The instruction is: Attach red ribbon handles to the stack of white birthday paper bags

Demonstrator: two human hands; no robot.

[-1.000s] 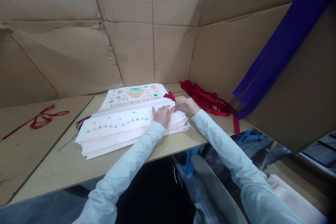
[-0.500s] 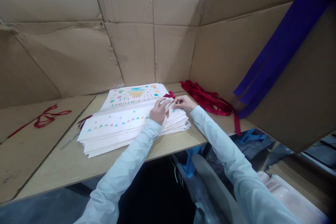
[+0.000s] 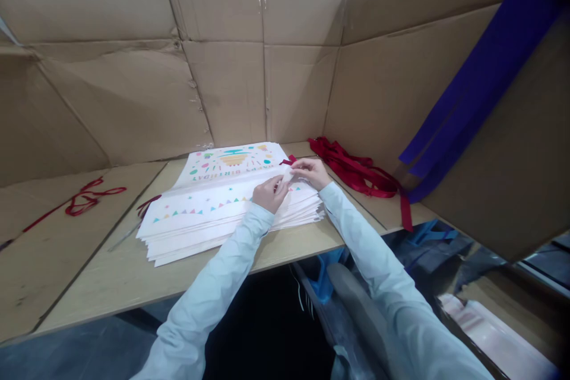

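A stack of white printed paper sheets [image 3: 205, 231], folded or creased across the middle, lies on the table with "Happy Birthday" print upside down to me. At its right side my left hand [image 3: 270, 193] is closed, thumb and fingers pinching a raised white paper flap [image 3: 286, 176]. My right hand [image 3: 312, 173] pinches at the upper end of that same flap, its fingertips close to the left ones. Just behind the right fingers a short red ribbon [image 3: 288, 160] sticks out. Another dark red ribbon end [image 3: 148, 204] shows at the stack's left edge.
A heap of red ribbon [image 3: 356, 169] lies right of the stack, one end hanging over the table edge. A loose red ribbon [image 3: 89, 196] lies at left. Cardboard walls [image 3: 231, 89] enclose the back and right; blue-purple strips [image 3: 481, 89] hang at right.
My left hand has shifted slightly down, and the right fingers have closed in over the top of the white flap. Less of the red ribbon shows. The view has tilted slightly.
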